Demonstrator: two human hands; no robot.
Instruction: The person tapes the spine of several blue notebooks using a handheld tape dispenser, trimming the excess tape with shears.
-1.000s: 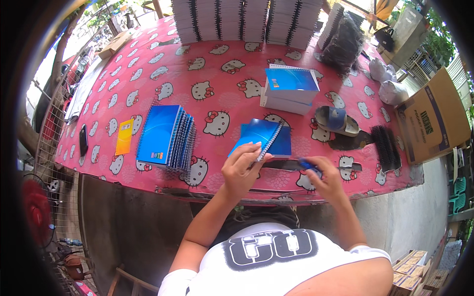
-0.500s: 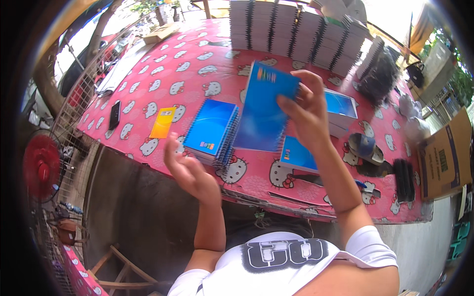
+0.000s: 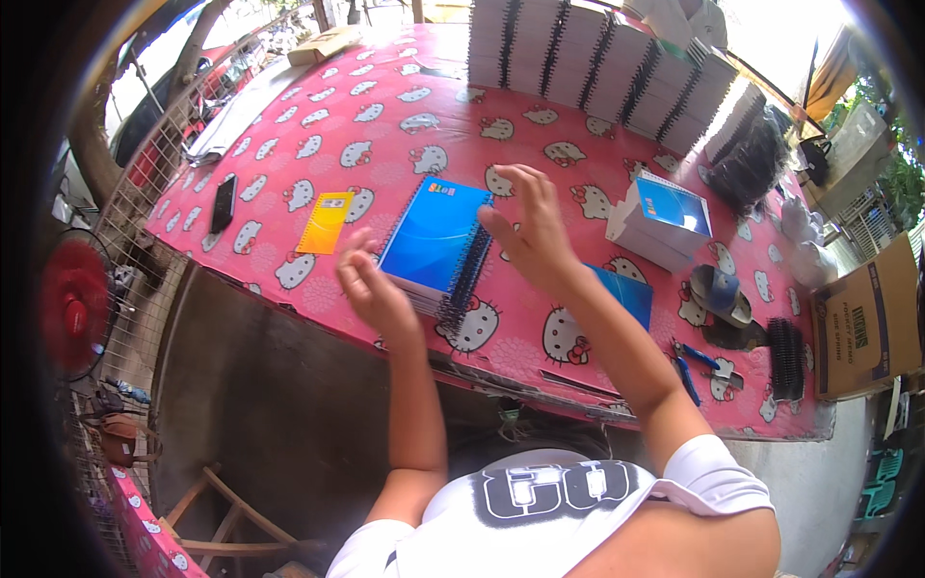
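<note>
Holding nothing in the left hand (image 3: 383, 306), with fingers parted and loosely curled just beside the near left part of the stack of blue spiral notebooks (image 3: 436, 234). Holding nothing in the right hand (image 3: 537, 239) either, with fingers spread and raised by the far right corner of that stack. Impossible to tell whether touching it with the right thumb or only close above. Lying between the two sets of fingers, then, on the pink-covered bench (image 3: 453, 130): the stack, with black coils (image 3: 469, 275) bunched down its right side.

Just to the left of the left fingers, a yellow spiral notebook (image 3: 324, 223); farther left, a black phone (image 3: 223, 204). To the right of the right fingers and nearer the body, partly behind the forearm, a blue-covered notebook (image 3: 628, 297); beyond it, blue-handled pliers (image 3: 690, 374).

Probably at the step of squaring up the stack, to judge from having a hand at either side. For the next move, close in with both sets of fingers, press lightly and evenly on opposite edges, and avoid snagging or bending the coils.
</note>
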